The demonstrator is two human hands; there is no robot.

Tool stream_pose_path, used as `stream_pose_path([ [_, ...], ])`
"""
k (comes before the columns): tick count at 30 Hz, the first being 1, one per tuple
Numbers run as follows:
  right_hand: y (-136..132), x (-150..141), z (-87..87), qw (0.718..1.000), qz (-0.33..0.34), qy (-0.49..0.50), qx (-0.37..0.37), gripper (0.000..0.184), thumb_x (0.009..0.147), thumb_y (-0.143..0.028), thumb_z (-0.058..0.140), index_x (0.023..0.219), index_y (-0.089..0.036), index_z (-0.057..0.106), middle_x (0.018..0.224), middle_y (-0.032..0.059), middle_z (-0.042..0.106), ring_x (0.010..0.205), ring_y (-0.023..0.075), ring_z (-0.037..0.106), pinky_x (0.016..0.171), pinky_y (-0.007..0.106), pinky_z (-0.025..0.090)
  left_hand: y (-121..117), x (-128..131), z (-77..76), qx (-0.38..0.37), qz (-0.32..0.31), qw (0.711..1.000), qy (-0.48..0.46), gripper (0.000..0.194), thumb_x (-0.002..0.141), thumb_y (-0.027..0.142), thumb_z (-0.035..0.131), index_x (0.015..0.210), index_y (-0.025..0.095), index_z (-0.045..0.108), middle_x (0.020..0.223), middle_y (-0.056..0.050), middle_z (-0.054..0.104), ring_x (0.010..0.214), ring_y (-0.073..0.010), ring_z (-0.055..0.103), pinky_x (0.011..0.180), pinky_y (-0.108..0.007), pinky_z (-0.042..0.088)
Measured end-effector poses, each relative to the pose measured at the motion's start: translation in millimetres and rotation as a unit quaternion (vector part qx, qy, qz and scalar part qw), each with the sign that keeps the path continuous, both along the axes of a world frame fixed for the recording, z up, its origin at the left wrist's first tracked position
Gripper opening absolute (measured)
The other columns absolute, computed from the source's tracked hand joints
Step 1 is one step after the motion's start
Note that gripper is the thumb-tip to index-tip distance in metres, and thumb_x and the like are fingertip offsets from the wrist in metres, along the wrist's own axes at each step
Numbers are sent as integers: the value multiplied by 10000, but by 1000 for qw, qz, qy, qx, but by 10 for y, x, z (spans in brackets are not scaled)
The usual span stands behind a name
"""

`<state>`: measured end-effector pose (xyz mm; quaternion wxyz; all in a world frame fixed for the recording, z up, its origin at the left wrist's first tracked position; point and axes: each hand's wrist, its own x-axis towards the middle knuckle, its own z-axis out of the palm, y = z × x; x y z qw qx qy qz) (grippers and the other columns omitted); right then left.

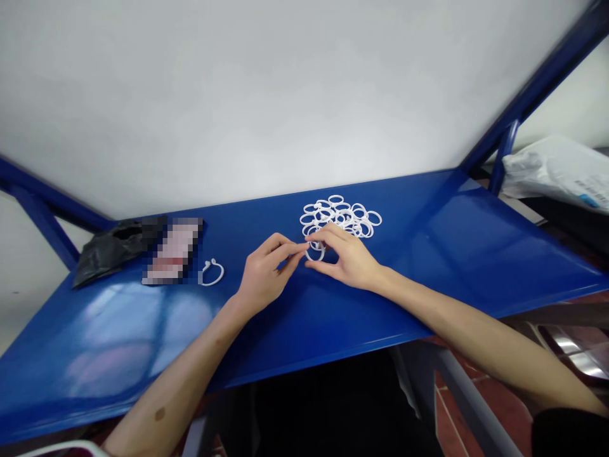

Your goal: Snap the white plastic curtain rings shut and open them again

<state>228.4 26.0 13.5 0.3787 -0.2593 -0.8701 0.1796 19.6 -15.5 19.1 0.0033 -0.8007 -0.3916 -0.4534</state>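
A pile of several white plastic rings (340, 216) lies on the blue metal shelf (451, 247) near the wall. Just in front of the pile, both hands meet over one white ring (315, 254). My left hand (264, 274) pinches its left side with thumb and forefinger. My right hand (347, 257) grips its right side, fingers curled. A single open white ring (211, 273) lies apart to the left, untouched.
A black plastic bag (111, 247) and a blurred-out flat packet (174, 259) lie at the shelf's left end. Blue frame posts (528, 95) rise at both sides. A grey-white parcel bag (559, 170) rests at the far right. The white wall stands right behind the shelf.
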Motion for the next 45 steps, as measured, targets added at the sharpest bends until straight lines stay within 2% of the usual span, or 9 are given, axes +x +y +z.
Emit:
stream_pose_path([
  [7, 79, 62, 56, 997, -53, -57, 10, 336, 925, -334, 676, 1227, -204, 608, 1148, 103, 633, 1037, 250, 631, 876, 431, 565, 57, -132, 11, -80, 67, 990, 94, 297, 996, 292, 557, 1273, 229, 646, 1003, -39, 724, 872, -155, 680, 806, -275, 546],
  [13, 480, 449, 100, 976, -206, -71, 19, 408, 887, -312, 667, 1272, -181, 645, 1184, 136, 598, 1083, 296, 611, 975, 506, 529, 185, -955, 198, -243, 237, 878, 339, 480, 952, 381, 491, 1345, 127, 597, 1277, -168, 667, 1202, -366, 601, 1025, -495, 471],
  [20, 514, 541, 156, 976, -157, -150, 17, 458, 874, -350, 685, 1296, -177, 643, 1199, 126, 653, 1088, 318, 573, 990, 528, 496, 201, -1577, 141, -382, 250, 825, 334, 607, 820, 203, 574, 1422, 174, 503, 1309, -114, 665, 1107, -310, 652, 897, -387, 514],
  [24, 410, 469, 200, 975, -98, -200, 14, 457, 873, -307, 690, 1317, -213, 634, 1269, 118, 649, 1179, 332, 537, 1012, 541, 483, 240, -1520, 65, -399, 249, 819, 328, 579, 812, 205, 553, 1390, 225, 540, 1261, -96, 680, 1068, -294, 672, 881, -368, 507],
  [30, 413, 455, 137, 975, -53, -217, 17, 519, 805, -259, 774, 1309, -228, 650, 1253, 104, 666, 1193, 340, 522, 992, 554, 507, 310, -1334, 8, -345, 238, 854, 309, 443, 838, 150, 426, 1217, 207, 649, 1145, -117, 709, 947, -266, 690, 843, -379, 509],
  [33, 410, 455, 130, 977, -48, -208, 20, 526, 798, -264, 791, 1305, -241, 651, 1244, 99, 662, 1202, 347, 515, 980, 562, 520, 289, -1214, -2, -289, 272, 864, 309, 371, 904, 329, 476, 1205, 198, 648, 1170, -157, 698, 1013, -321, 672, 844, -422, 514],
  [38, 375, 432, 158, 977, -42, -208, 26, 495, 827, -308, 777, 1299, -237, 645, 1229, 95, 658, 1195, 340, 515, 989, 559, 518, 244, -1087, 9, -288, 366, 834, 296, 393, 898, 551, 541, 903, 192, 699, 940, -174, 730, 880, -356, 682, 764, -449, 521],
  [41, 345, 394, 156, 979, -47, -196, 29, 456, 862, -345, 745, 1290, -228, 644, 1217, 107, 657, 1193, 340, 522, 998, 565, 507, 253, -1022, 36, -298, 341, 841, 298, 270, 907, 446, 550, 836, 214, 667, 895, -132, 740, 827, -317, 692, 713, -393, 507],
  [45, 233, 274, 128, 988, -45, -145, 28, 426, 928, -381, 670, 1315, -215, 605, 1237, 119, 641, 1186, 317, 549, 1002, 536, 505, 241, -773, 78, -276, 235, 899, 246, 137, 904, 296, 537, 991, 239, 626, 933, -57, 752, 820, -245, 700, 695, -321, 482],
])
